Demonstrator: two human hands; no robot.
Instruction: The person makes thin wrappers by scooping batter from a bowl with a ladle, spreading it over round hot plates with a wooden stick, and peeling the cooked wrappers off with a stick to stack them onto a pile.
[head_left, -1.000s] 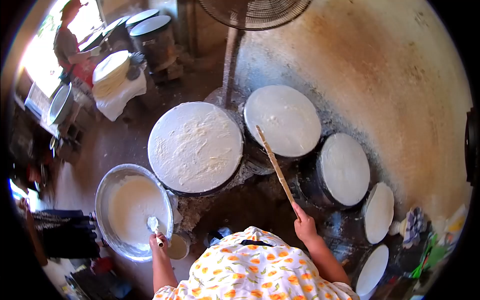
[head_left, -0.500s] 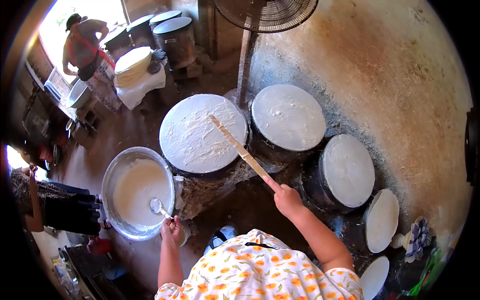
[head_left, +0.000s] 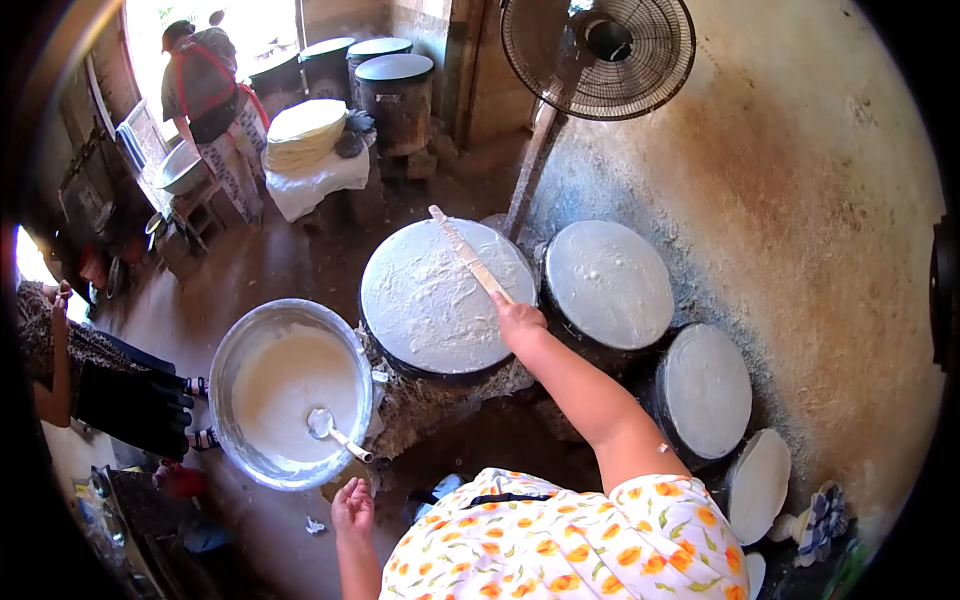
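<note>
My right hand (head_left: 520, 322) grips one end of a long flat wooden stick (head_left: 468, 252). The stick lies over the large round white-coated griddle (head_left: 425, 300), its far end reaching the back edge. My left hand (head_left: 352, 508) is below the big metal basin (head_left: 222, 385), holding nothing, its fingers loosely curled and apart. Off-white batter (head_left: 290, 375) partly fills the basin. A ladle (head_left: 320, 424) rests in it, its handle leaning over the near rim just above my left hand.
Further round white-topped drums (head_left: 610, 285) curve along the wall to the right. A fan (head_left: 610, 40) stands at the back. A person (head_left: 205, 95) bends near a stack of pale flat rounds (head_left: 303, 135). Another person (head_left: 125, 400) is at the left edge.
My left hand has let go of the ladle and drawn back toward me. My right hand has moved forward and left with the stick, nearer the large griddle. The view has shifted.
</note>
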